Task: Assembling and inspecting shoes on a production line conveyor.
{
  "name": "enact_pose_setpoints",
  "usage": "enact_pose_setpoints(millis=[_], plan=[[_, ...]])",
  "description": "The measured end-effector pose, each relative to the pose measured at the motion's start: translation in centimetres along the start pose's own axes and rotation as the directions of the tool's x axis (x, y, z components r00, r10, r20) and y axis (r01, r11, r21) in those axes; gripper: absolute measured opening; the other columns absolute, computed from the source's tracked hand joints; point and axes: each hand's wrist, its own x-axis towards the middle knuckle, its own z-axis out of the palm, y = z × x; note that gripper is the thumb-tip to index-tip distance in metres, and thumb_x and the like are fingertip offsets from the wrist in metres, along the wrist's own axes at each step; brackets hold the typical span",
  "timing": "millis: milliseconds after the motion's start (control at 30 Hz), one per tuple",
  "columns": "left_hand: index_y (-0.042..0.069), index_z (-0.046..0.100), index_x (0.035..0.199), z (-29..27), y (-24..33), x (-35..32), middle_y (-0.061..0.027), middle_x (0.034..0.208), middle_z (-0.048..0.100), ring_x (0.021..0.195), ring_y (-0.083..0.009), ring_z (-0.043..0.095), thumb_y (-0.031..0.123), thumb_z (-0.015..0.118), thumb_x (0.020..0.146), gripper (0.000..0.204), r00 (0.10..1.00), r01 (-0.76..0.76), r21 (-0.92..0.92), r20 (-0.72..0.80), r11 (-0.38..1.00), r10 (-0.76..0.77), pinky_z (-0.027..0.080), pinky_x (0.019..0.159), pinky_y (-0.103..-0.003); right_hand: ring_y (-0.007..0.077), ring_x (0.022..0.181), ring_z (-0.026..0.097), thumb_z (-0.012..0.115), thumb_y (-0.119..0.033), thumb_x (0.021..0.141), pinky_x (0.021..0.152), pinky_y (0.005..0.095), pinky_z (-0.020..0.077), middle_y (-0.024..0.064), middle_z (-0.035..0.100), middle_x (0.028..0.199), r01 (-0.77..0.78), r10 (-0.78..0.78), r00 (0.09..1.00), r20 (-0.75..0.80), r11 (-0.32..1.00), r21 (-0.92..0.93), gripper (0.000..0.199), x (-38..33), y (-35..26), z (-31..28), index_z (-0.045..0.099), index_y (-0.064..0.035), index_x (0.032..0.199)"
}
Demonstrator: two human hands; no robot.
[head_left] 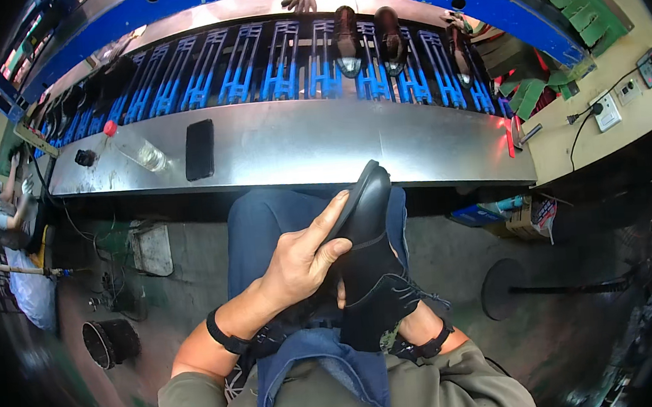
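A black lace-up shoe [373, 215] is held over my lap, its toe pointing up toward the bench and its sole turned to the left. My left hand [300, 260] grips the sole side near the forefoot. Its index finger lies along the sole's edge and its thumb presses by the upper. At the shoe's heel end is my right hand [410, 326], mostly hidden behind the dark upper. A fingertip shows under the shoe beside my left thumb. Loose laces hang on the right.
Across the front runs a metal bench ledge [274, 142] with a black phone [199, 149], a clear bottle [139, 150] and a hammer [526, 136]. Beyond it, brown shoes [346, 39] sit on a conveyor of blue-ended racks [280, 79]. A black bucket [112, 342] stands at floor left.
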Motion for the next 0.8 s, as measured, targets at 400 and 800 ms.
enact_pose_setpoints(millis=[400,800], plan=[[-0.007,0.009,0.156,-1.8,2.9,-0.5,-0.0342,0.145,0.044,0.132,-0.0444,0.052,0.038,0.087,0.078,0.119,0.993,0.118,-0.037,-0.025,0.992,-0.118,0.044,0.108,-0.045,0.023,0.097,0.069,0.036,-0.04,0.108,0.087,0.0344,0.0585,0.0134,0.07,0.104,0.182,-0.19,0.981,-0.049,0.974,-0.135,0.05,2.7,-0.3,2.5,0.058,0.0011,0.127],[-0.005,0.054,0.13,-7.3,-4.5,-4.3,-0.0176,0.11,0.069,0.095,-0.0276,0.072,0.04,0.063,0.095,0.058,0.825,0.333,-0.915,0.166,0.227,-0.54,0.061,0.085,-0.038,0.0124,0.068,0.068,0.067,-0.013,0.095,0.061,0.027,0.0536,0.0086,0.07,0.075,0.437,-0.41,0.838,0.361,0.107,-0.893,0.022,3.4,-2.7,4.0,0.061,0.0048,0.107]])
